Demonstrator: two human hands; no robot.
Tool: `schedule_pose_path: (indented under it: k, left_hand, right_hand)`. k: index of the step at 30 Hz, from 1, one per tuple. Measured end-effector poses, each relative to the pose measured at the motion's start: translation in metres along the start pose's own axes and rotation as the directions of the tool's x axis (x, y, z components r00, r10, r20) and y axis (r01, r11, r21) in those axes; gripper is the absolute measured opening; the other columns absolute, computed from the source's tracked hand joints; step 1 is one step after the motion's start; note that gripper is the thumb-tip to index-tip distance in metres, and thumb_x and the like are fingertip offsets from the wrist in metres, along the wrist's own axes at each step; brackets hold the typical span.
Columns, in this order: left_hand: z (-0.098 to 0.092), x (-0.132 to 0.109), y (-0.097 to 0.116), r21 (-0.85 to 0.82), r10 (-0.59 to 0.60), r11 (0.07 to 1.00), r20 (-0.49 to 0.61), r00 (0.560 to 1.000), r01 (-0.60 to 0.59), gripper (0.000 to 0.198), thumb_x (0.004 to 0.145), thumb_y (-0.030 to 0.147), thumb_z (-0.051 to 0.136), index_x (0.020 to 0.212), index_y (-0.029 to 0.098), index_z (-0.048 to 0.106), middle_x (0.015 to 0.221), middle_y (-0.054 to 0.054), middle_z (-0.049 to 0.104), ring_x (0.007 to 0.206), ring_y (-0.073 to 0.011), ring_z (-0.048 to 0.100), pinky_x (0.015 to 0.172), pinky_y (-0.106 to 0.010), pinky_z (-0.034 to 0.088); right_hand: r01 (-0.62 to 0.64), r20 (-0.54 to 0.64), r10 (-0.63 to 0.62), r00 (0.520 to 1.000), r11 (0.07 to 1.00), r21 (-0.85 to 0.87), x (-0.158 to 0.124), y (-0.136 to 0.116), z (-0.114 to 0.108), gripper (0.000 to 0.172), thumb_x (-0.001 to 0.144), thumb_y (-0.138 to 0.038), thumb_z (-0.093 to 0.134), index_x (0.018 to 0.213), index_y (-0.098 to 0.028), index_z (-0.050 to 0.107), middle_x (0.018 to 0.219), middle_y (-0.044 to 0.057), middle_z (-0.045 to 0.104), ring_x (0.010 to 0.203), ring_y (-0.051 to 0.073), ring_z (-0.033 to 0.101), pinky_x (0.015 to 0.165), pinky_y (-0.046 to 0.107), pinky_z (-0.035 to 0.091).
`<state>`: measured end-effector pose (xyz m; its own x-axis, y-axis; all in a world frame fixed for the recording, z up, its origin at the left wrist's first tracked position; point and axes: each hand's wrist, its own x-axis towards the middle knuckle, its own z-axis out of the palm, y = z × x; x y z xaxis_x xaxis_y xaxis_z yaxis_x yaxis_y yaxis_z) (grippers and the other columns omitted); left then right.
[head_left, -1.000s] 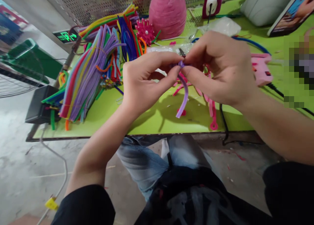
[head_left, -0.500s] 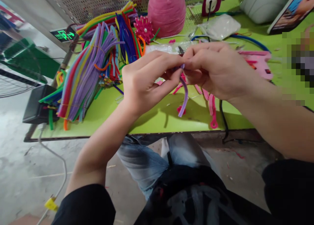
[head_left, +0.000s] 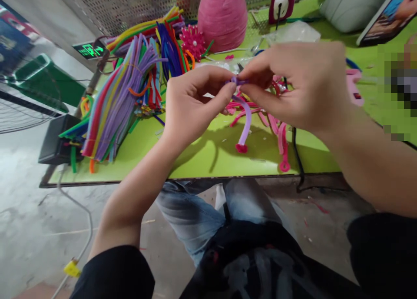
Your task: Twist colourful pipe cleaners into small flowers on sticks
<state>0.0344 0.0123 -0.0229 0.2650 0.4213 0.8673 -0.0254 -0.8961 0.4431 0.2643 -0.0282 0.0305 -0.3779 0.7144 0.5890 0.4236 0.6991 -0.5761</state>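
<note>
A purple pipe cleaner (head_left: 246,121) is pinched between my two hands above the green table, its free end curving down toward me. My left hand (head_left: 198,99) grips it with thumb and fingers near a small bent or twisted part. My right hand (head_left: 293,86) pinches a short piece of it just to the right, thumb against fingers. Below lie pink pipe cleaner pieces (head_left: 282,147), one ending in a small loop, and a small dark-pink piece (head_left: 241,148). The tip of a dark metal tool (head_left: 240,67) shows behind my fingertips.
Bundles of coloured pipe cleaners (head_left: 114,103) lie at the left beside a black box (head_left: 57,138). Behind stand a pink flower (head_left: 193,42) and a pink wound cone (head_left: 222,18). A black cable (head_left: 296,155) hangs over the table's front edge. A screen (head_left: 386,16) leans at the back right.
My right hand has turned and its thumb now lies lower, opening a small gap between the hands where the purple pipe cleaner shows. The view has shifted slightly.
</note>
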Motion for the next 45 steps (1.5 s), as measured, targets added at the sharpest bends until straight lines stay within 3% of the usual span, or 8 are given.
schedule_pose_path:
  k: [5, 12, 17, 20, 26, 29, 33, 45]
  left_hand:
    - [0.004, -0.007, -0.007, -0.010, -0.137, 0.990, -0.004, 0.990, 0.137, 0.035, 0.097, 0.063, 0.089, 0.111, 0.032, 0.085, 0.084, 0.004, 0.083, 0.061, -0.0093, 0.072, 0.046, -0.028, 0.057]
    - [0.006, -0.006, 0.017, 0.182, -0.185, 0.965, -0.029, 0.982, 0.188, 0.043, 0.101, 0.070, 0.080, 0.106, 0.028, 0.084, 0.089, 0.001, 0.083, 0.068, -0.0107, 0.073, 0.054, -0.026, 0.058]
    - [0.000, 0.002, 0.014, 0.323, -0.074, 0.945, 0.042, 0.996, 0.056, 0.043, 0.096, 0.070, 0.083, 0.096, 0.027, 0.084, 0.085, -0.004, 0.082, 0.074, -0.0176, 0.074, 0.057, -0.031, 0.061]
    - [-0.002, 0.001, 0.010, 0.309, -0.196, 0.938, 0.110, 0.974, 0.154, 0.042, 0.095, 0.067, 0.088, 0.097, 0.025, 0.082, 0.089, -0.004, 0.084, 0.082, -0.0174, 0.078, 0.063, -0.029, 0.064]
    - [0.004, -0.004, 0.013, 0.060, -0.177, 0.982, -0.018, 0.984, 0.177, 0.019, 0.109, 0.048, 0.080, 0.111, 0.030, 0.084, 0.092, 0.005, 0.085, 0.069, -0.0071, 0.076, 0.053, -0.024, 0.060]
    - [0.009, 0.001, 0.020, -0.044, -0.245, 0.969, -0.078, 0.966, 0.242, 0.026, 0.102, 0.051, 0.088, 0.100, 0.026, 0.084, 0.080, 0.004, 0.081, 0.060, -0.0085, 0.073, 0.052, -0.024, 0.060]
    - [0.011, 0.005, 0.031, -0.083, -0.367, 0.928, -0.058, 0.928, 0.362, 0.034, 0.094, 0.056, 0.094, 0.096, 0.023, 0.083, 0.077, 0.000, 0.080, 0.060, -0.0134, 0.074, 0.053, -0.028, 0.061]
    - [0.008, 0.001, 0.034, 0.191, -0.363, 0.917, 0.032, 0.931, 0.351, 0.031, 0.100, 0.053, 0.087, 0.100, 0.023, 0.082, 0.089, 0.000, 0.082, 0.077, -0.0133, 0.078, 0.066, -0.025, 0.064]
  right_hand:
    - [0.042, 0.014, -0.040, 0.999, 0.982, -0.186, -0.002, 0.000, 0.001, 0.016, 0.109, -0.036, 0.073, 0.096, -0.032, 0.079, 0.098, 0.005, 0.073, 0.099, 0.025, 0.071, 0.092, 0.036, 0.054]
    - [-0.178, 0.087, 0.161, 0.983, 0.948, 0.263, 0.004, 0.003, 0.009, 0.024, 0.097, -0.026, 0.088, 0.080, -0.025, 0.071, 0.067, -0.002, 0.062, 0.061, 0.013, 0.051, 0.057, 0.028, 0.038]
    - [-0.636, 0.622, 0.211, 0.754, 0.471, 0.612, 0.013, 0.009, -0.002, 0.042, 0.091, -0.033, 0.088, 0.062, -0.019, 0.062, 0.053, -0.007, 0.044, 0.045, 0.003, 0.030, 0.044, 0.021, 0.021]
    - [-0.752, 0.769, 0.153, 0.621, 0.394, 0.528, 0.015, 0.012, -0.007, 0.035, 0.095, -0.029, 0.083, 0.068, -0.017, 0.064, 0.054, -0.008, 0.041, 0.045, 0.002, 0.025, 0.046, 0.021, 0.020]
    - [-0.120, 0.100, 0.097, 0.990, 0.957, 0.265, 0.005, 0.014, -0.003, 0.010, 0.099, -0.030, 0.084, 0.099, -0.023, 0.076, 0.080, -0.002, 0.071, 0.069, 0.013, 0.064, 0.065, 0.029, 0.047]
    - [0.273, 0.017, -0.278, 0.960, 0.927, -0.257, 0.000, 0.017, -0.003, 0.011, 0.107, -0.028, 0.075, 0.116, -0.024, 0.076, 0.099, 0.002, 0.080, 0.087, 0.018, 0.076, 0.082, 0.034, 0.055]
    - [0.364, 0.062, -0.395, 0.916, 0.761, -0.537, -0.002, 0.023, -0.001, 0.030, 0.121, -0.041, 0.052, 0.121, -0.026, 0.079, 0.103, 0.006, 0.083, 0.093, 0.022, 0.080, 0.078, 0.035, 0.057]
    - [0.194, 0.173, -0.174, 0.969, 0.975, -0.105, 0.007, 0.022, -0.007, 0.009, 0.100, -0.024, 0.070, 0.091, -0.025, 0.068, 0.070, -0.004, 0.061, 0.060, 0.012, 0.052, 0.058, 0.030, 0.037]
